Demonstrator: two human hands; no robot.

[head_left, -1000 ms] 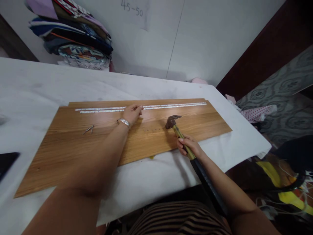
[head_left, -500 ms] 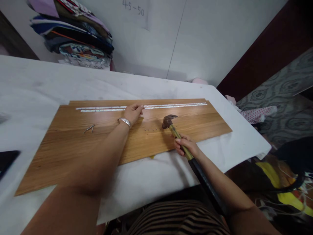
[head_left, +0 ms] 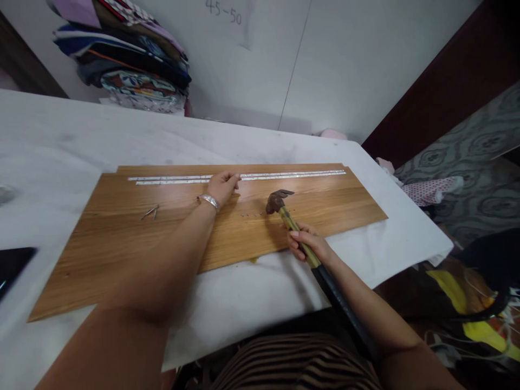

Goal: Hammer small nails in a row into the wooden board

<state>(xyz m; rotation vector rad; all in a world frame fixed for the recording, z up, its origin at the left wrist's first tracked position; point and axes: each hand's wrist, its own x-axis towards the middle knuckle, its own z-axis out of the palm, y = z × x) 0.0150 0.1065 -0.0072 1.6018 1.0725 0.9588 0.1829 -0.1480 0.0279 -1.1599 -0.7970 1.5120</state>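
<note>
My right hand (head_left: 309, 244) is wrapped round the upper handle of a claw hammer (head_left: 276, 201), whose rusty head is over the middle of a wood-grain board (head_left: 337, 199). The black lower part of the handle runs back along my forearm. With its fingers curled together, my left hand (head_left: 221, 187) rests by two white marked strips (head_left: 300, 175) that look like measuring tape along the board's far side. Whatever is in those fingertips cannot be made out. A few loose nails (head_left: 150, 212) lie left of my left wrist. Several small dark points (head_left: 247, 215) line the board near the hammer head.
The board lies on a white-covered table (head_left: 252, 303). Folded cloth (head_left: 134, 59) is stacked at the back left against a pale wall. A dark flat object (head_left: 16, 265) sits at the left edge. Cables and yellow material (head_left: 483, 330) are on the floor at right.
The hammer head has shifted slightly left over the board. My left hand stays at the strips, and the whole view has moved a little.
</note>
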